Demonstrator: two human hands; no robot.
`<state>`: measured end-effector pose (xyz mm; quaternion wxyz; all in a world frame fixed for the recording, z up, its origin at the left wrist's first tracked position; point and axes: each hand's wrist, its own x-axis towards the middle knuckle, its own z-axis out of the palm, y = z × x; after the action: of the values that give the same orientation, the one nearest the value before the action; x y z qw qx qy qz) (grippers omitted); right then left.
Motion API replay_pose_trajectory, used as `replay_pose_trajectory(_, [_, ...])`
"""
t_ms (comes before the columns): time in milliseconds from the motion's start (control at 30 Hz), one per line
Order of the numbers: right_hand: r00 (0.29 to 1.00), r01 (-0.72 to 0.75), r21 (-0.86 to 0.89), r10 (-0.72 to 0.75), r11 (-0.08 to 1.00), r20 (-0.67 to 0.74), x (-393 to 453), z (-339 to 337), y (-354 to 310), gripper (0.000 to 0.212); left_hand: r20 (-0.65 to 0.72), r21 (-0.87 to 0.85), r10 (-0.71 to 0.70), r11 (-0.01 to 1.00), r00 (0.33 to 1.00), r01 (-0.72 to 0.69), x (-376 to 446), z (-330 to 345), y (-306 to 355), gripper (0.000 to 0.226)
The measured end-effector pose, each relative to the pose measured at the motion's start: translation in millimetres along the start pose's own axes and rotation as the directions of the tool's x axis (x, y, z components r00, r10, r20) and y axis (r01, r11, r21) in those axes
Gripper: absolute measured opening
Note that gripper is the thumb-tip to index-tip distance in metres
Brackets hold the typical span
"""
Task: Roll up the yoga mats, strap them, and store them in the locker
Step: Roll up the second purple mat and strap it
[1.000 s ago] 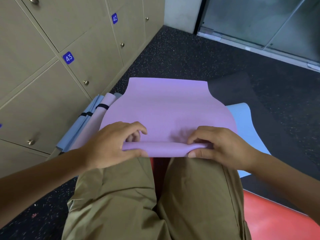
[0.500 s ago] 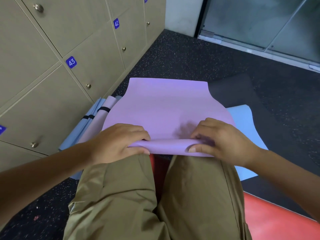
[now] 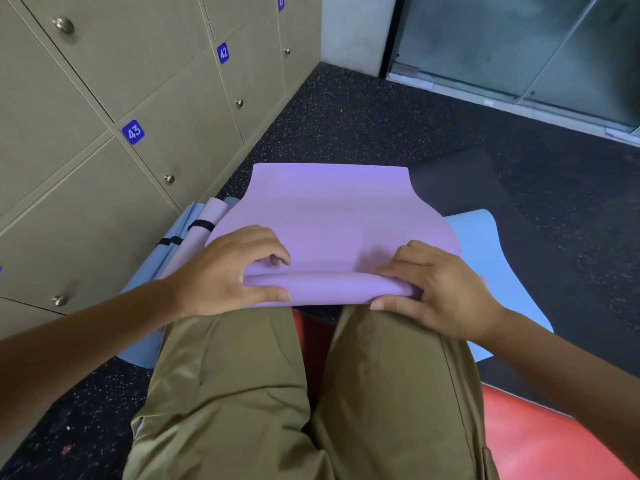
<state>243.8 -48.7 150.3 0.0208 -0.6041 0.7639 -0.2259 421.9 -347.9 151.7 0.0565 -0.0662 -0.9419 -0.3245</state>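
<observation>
While my left hand (image 3: pixel 221 271) and right hand (image 3: pixel 436 289) curl around the purple yoga mat's (image 3: pixel 332 216) rolled near edge, its roll looks rounder than before.

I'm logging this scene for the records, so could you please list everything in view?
purple mat: one, purple, flat on the floor, near edge rolled.
blue mat: one, light blue, under the purple mat.
strapped mats: at least two, blue and lilac, black straps, beside the lockers.
dark mat: one, dark grey, on the floor, far right.
red mat: one, red, under the knees.
lockers: several, olive, left; labels 41, 42, 43.
glass door: top right.
trousers: olive.
left hand, right hand: fingers curled round the roll's ends.
</observation>
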Motion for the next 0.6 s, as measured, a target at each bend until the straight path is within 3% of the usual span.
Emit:
replay_pose_trajectory(167, [0.99,-0.124,0.207,0.105,0.97,0.099,9.4,-3.7,4.6,0.037,-0.109,0.342,0.178,0.93,0.978,-0.131,-12.8,7.8,2.5,0.038])
replay_pose_trajectory(333, [0.983,-0.148,0.254,0.114,0.956,0.143,16.5,-2.9,9.4,0.037,-0.292,0.618,0.154,0.783,0.944,0.063,-32.6,32.1,26.0,0.036])
replay_pose_trajectory(400, [0.979,-0.159,0.273,0.116,0.949,0.169,17.9,-4.8,12.5,0.037,-0.328,0.635,0.125,0.764,0.936,0.12,-36.8,44.0,32.2,0.035])
replay_pose_trajectory(500, [0.96,-0.216,0.329,0.139,0.919,0.242,20.2,-9.2,15.9,0.04,-0.355,0.509,0.067,0.85,0.932,0.133,-34.3,48.0,30.3,0.042])
replay_pose_trajectory(600, [0.946,-0.244,0.278,0.165,0.929,0.279,25.6,-15.5,18.4,0.043,-0.3,0.432,0.025,0.895,0.954,0.112,-26.7,44.6,19.2,0.045])
